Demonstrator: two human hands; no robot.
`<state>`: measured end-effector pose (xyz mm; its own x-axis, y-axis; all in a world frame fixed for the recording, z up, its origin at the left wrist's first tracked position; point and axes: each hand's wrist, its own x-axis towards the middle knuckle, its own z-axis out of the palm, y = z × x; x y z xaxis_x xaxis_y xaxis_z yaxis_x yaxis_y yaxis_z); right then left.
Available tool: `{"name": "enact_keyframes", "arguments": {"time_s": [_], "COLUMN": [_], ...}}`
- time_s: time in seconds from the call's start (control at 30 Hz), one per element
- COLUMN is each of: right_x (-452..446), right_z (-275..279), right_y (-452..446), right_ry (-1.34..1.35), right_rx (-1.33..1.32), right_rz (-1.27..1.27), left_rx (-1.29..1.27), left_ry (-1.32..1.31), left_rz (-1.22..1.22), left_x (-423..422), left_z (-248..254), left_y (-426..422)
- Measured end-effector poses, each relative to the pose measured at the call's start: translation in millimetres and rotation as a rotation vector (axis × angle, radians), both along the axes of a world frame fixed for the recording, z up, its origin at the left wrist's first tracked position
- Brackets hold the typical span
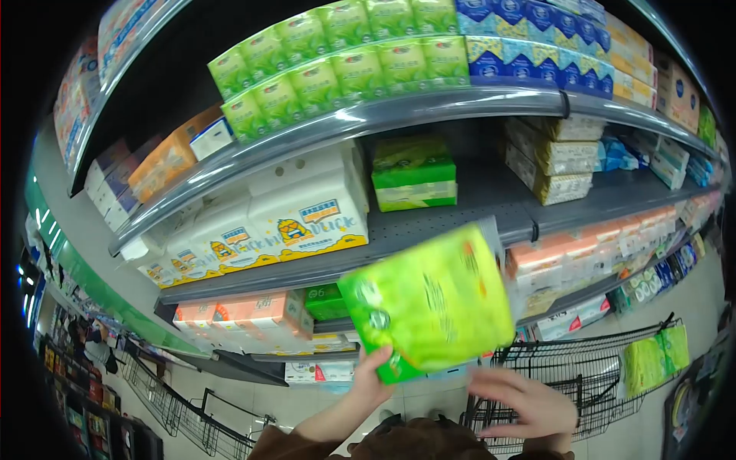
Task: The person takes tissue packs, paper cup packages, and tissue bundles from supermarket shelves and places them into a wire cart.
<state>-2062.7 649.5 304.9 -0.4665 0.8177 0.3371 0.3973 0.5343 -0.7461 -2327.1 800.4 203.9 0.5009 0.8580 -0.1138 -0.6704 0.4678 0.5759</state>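
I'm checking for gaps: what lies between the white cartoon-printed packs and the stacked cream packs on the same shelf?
In the head view, a green box-shaped pack, with bare grey metal shelf to its right.

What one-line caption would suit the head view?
Left hand holds a green pack before stocked store shelves, with the right hand open nearby.

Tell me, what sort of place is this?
Probably a supermarket aisle: long grey metal shelves hold rows of matching, rectangular green packs, and a black wire shopping cart stands close by.
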Motion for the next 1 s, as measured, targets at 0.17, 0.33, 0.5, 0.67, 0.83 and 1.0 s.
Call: {"name": "enact_keyframes", "arguments": {"time_s": [0.17, 0.33, 0.5, 0.67, 0.83, 1.0], "right_x": [-51, 26, 111, 130, 78, 129], "right_z": [-5, -5, 12, 0, 12, -5], "right_y": [36, 109, 157, 199, 227, 322], "right_ry": [0.205, 0.066, 0.057, -0.238, -0.229, -0.193], "right_rx": [0.310, 0.391, 0.388, 0.464, 0.315, 0.110], "right_rz": [-0.653, -0.831, -0.884, -1.191, -1.221, -0.971], "left_rx": [0.219, 0.478, 1.009, 1.584, 1.678, 1.562], "left_ry": [-0.133, 0.135, 0.454, 0.875, 0.907, 0.906], "left_rz": [-0.165, -0.293, -0.269, 0.539, 0.580, 0.113], "left_x": [110, 180, 134, 95, 67, 38], "left_z": [32, 13, 48, 70, 49, -26], "left_y": [3, 58, 70, 117, 124, 73]}}
